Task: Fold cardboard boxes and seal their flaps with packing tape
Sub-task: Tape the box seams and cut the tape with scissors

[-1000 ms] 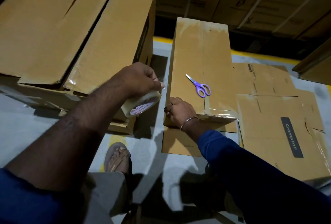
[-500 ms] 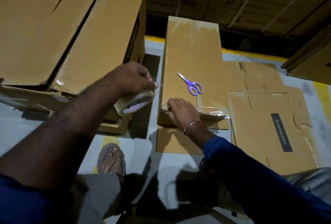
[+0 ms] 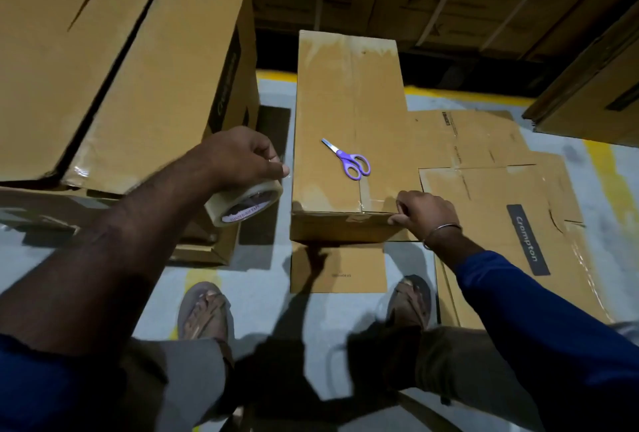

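Box (image 3: 349, 113) stands on the floor (image 3: 273, 296), centre of view, top flaps closed with clear tape along the near edge. Right hand (image 3: 423, 212) rests at the near right corner, grip curled over the taped edge. Left hand (image 3: 242, 155), grip holding the tape roll (image 3: 247, 201), hangs just left of the box. Purple scissors (image 3: 349, 160) lie on the box top. Flattened cardboard (image 3: 501, 189) lies to the right.

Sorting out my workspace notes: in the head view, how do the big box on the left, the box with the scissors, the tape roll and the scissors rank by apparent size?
1. Big box
2. Box with the scissors
3. Tape roll
4. Scissors
The roll is nearer the camera, so the last two are unsure.
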